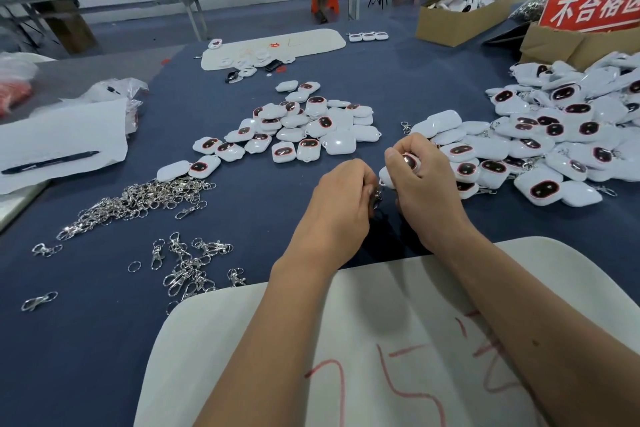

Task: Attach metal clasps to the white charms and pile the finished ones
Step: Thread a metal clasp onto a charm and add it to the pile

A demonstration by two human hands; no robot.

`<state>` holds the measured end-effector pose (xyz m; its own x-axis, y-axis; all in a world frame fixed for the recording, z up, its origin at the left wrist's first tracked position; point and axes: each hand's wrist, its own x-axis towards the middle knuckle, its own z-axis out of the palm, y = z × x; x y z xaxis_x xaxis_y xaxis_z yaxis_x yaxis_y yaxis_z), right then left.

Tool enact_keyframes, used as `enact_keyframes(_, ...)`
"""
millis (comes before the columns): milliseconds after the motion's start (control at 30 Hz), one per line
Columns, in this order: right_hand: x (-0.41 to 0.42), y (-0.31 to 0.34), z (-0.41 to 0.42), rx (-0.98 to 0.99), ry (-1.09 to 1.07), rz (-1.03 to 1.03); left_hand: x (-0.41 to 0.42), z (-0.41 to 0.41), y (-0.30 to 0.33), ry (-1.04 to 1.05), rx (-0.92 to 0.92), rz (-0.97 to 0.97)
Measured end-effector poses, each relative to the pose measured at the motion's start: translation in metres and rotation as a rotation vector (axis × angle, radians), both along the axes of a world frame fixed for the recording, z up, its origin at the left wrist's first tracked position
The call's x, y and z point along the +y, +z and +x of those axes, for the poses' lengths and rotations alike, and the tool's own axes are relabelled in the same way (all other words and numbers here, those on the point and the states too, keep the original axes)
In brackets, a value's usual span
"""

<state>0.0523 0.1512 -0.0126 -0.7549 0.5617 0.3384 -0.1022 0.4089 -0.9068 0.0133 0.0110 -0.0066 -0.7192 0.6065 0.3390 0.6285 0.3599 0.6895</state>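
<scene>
The charm in work (398,172) is held above the blue table cover (263,204), just in front of the large pile of charms (540,135) that lies to its right. The right hand (420,184) grips this charm, fingers and thumb curled round its white body with the dark face turned up. The left hand (341,204) sits just beside the charm on its left, fingertips pinched on a small metal clasp (377,199) at the charm's lower edge; whether the ring is already through the loop cannot be told, as the fingers hide it. The charm appears to be a light, rigid plastic shell with a glossy, rounded surface, so it is likely to slip under a loose pinch: hold it across the flat faces, leaving the loop end exposed. The clasp looks small, stiff and springy (its ring must probably be pried open), so take it by the ring rather than the hook. Loose clasps (138,204) lie well to the left of the charm in work, and an unfinished pile (298,128) lies beyond it to the left.
</scene>
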Motion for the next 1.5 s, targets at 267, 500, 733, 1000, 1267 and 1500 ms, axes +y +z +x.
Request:
enact_keyframes(267, -0.009, 0.005, 0.006, 0.036, -0.064, 0.197, 0.002, 0.007, 0.006, 0.068, 0.005, -0.066)
enact_keyframes(500, -0.010, 0.004, 0.007, 0.051, -0.064, 0.254, 0.005, 0.010, 0.005, 0.102, 0.081, -0.122)
enact_keyframes(733, -0.001, 0.001, 0.003, 0.030, -0.015, -0.153, 0.009, 0.007, 0.000, 0.078, 0.045, 0.188)
enact_keyframes(1000, 0.001, 0.007, 0.005, 0.065, 0.159, -0.521, 0.011, -0.001, -0.003, 0.040, 0.004, 0.374)
enact_keyframes(1267, 0.002, 0.008, 0.006, 0.023, 0.245, -0.554, 0.009, 0.000, 0.001, 0.071, 0.072, 0.411)
enact_keyframes(1500, 0.004, 0.005, 0.009, 0.069, 0.383, -0.567, 0.005, -0.003, 0.000, 0.196, 0.037, 0.478)
